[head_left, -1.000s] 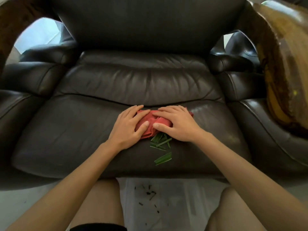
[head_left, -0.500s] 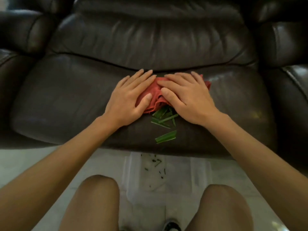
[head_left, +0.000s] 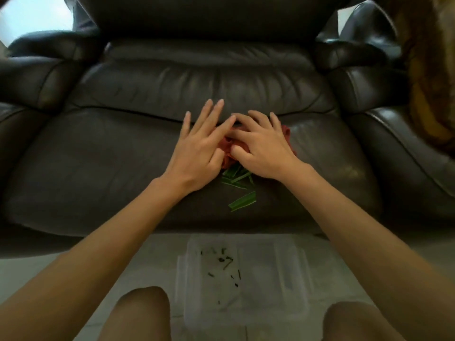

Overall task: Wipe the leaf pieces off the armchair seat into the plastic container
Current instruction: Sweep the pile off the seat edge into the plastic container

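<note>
leaf pieces (head_left: 237, 184), cloth (head_left: 231, 150) on seat (head_left: 98, 168)

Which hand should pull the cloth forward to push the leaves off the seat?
Probably the right hand: it lies flat across the red cloth, directly behind the leaf pieces. The left hand sits mostly beside it.

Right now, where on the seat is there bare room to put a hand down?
Bare leather lies between the left hand and the left armrest, and between the right hand and the right armrest. The middle is crowded: red cloth under both hands, leaf pieces toward the front edge.
</note>
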A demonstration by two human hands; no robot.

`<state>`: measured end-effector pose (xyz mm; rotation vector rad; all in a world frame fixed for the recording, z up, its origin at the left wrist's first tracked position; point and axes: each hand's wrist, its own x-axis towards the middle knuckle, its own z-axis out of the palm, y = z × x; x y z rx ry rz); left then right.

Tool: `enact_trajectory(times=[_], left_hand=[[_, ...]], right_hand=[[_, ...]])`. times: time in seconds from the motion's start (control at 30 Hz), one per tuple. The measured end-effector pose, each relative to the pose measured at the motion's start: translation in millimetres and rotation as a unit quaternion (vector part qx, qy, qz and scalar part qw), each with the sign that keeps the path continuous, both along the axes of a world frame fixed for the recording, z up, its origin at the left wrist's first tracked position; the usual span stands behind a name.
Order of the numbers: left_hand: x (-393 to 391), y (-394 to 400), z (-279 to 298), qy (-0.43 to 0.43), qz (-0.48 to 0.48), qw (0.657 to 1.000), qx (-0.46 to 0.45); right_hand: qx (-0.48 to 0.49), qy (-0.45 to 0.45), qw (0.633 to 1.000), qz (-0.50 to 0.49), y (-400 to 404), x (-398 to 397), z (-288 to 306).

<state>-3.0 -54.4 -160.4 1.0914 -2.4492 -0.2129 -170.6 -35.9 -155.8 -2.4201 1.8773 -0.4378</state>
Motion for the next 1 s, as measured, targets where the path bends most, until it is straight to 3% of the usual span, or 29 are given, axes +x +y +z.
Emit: enact_trajectory(times=[0.17, 0.5, 1.0], left_hand=[[-10.9, -5.6, -4.4, -0.041, 0.056, 0.992, 0.108], [-9.2, 34.1, -15.6, -0.022, 0.074, 0.997, 0.031], [-13.2, 71.6, -29.9, -0.014, 0.086, 0.996, -0.005]], right_hand=[[0.045, -0.025, 0.998, -0.025, 4.7, 3.6, 2.3], [-0.011, -0.007, 1.0, -0.012, 45.6, 3.4, -6.0], [-0.052, 0.006, 0.998, -0.021, 84.8, 3.0, -20.5]])
